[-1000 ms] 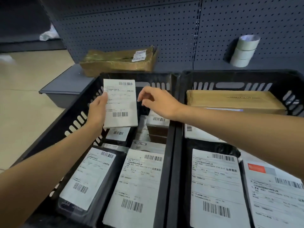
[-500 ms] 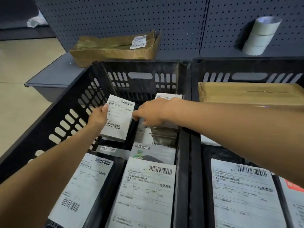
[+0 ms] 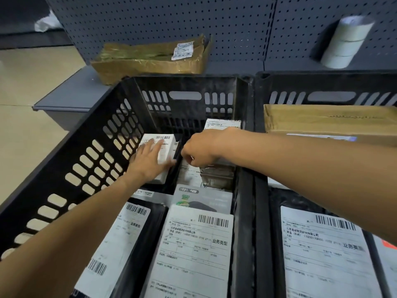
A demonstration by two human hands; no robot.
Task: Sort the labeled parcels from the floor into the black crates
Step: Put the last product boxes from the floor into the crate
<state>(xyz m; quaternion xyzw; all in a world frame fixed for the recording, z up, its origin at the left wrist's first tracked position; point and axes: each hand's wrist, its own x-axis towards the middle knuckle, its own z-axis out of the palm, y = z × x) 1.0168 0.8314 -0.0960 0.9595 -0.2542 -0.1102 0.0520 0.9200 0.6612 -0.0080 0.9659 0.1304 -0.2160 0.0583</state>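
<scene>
Two crates [image 3: 247, 125] side by side; parcels [image 3: 193, 254] inside; tape rolls [image 3: 345, 41] behind.

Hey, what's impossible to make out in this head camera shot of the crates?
- Right hand: fingertips curl under; what they pinch is unclear.
- Small white parcel: left hand covers much of its label.
- Right crate: cut off by the frame edge.
- Label print: too blurred to read.

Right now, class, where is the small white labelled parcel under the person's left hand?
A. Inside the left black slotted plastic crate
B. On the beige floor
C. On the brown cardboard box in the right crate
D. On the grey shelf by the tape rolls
A: the left hand lies on the small white labelled parcel within the left black slotted plastic crate, near its far wall.
</scene>
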